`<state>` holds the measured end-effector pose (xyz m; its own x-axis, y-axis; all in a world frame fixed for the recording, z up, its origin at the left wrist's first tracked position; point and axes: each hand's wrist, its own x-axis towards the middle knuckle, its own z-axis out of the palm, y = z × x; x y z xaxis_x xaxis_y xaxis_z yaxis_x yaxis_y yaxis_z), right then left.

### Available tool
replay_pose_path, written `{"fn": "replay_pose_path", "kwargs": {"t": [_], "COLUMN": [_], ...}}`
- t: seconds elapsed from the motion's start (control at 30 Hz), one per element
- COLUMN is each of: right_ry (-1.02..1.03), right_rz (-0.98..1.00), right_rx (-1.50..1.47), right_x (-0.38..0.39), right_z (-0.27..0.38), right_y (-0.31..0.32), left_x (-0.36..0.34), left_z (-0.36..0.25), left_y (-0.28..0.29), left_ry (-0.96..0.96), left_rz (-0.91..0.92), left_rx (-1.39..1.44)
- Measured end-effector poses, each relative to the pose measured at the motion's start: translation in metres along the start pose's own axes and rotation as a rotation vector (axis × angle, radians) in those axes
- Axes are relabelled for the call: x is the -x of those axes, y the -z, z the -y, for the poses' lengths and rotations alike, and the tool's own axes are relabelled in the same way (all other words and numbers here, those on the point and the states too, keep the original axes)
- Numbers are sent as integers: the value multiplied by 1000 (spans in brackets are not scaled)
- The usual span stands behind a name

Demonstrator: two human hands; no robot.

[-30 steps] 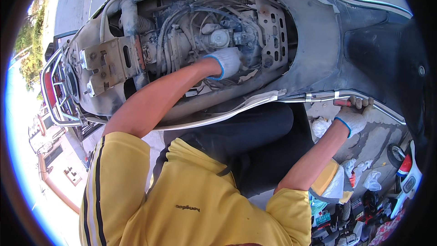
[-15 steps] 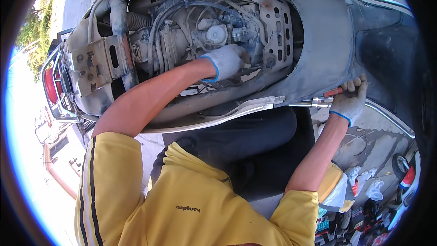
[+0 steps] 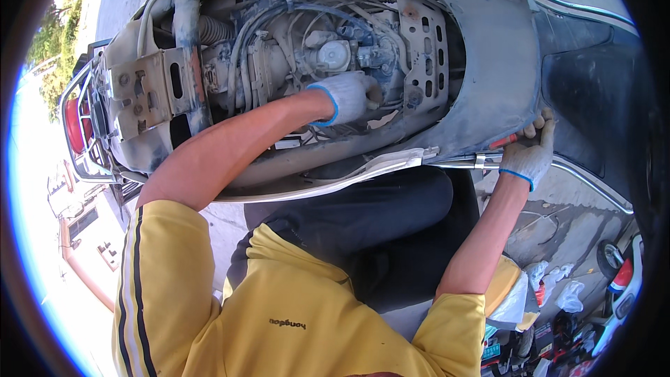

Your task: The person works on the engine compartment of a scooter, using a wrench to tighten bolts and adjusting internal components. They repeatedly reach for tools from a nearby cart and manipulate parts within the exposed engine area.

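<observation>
My left hand, in a pale work glove with a blue cuff, reaches into the open engine bay of a dusty scooter. Its fingers are curled beside the hoses, below a round metal engine part; what they grip is hidden. My right hand, gloved the same way, is closed around a red-handled tool at the lower edge of the scooter's grey body panel. The handle points left out of the fist; the tool's other end cannot be made out.
A slotted metal bracket bounds the bay on the right. A chrome rail runs along the scooter's near side. On the ground at lower right lie plastic bags and a yellow item, near a small wheel.
My right hand has shifted slightly left with the red-handled tool, which tilts a little more. My left hand stays in nearly the same place in the engine bay.
</observation>
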<state>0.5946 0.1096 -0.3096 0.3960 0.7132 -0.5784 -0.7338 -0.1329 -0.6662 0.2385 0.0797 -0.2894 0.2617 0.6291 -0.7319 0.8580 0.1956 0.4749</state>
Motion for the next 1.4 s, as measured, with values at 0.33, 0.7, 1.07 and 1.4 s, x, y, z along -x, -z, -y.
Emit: {"fn": "replay_pose_path", "kwargs": {"t": [0.33, 0.7, 1.07, 1.4], "right_ry": [-40, -26, -37, -35], "right_rz": [101, 78, 101, 115], "right_rx": [-45, 11, 5, 18], "right_x": [-4, 2, 9, 8], "right_z": [3, 5, 7, 6], "right_y": [5, 0, -4, -4], "left_x": [0, -3, 9, 14], "left_z": [-2, 2, -10, -30], "left_y": [6, 29, 40, 50], "left_ry": [22, 33, 22, 106], "left_rz": [94, 233, 127, 132], "left_rx": [-63, -268, -126, -78]}}
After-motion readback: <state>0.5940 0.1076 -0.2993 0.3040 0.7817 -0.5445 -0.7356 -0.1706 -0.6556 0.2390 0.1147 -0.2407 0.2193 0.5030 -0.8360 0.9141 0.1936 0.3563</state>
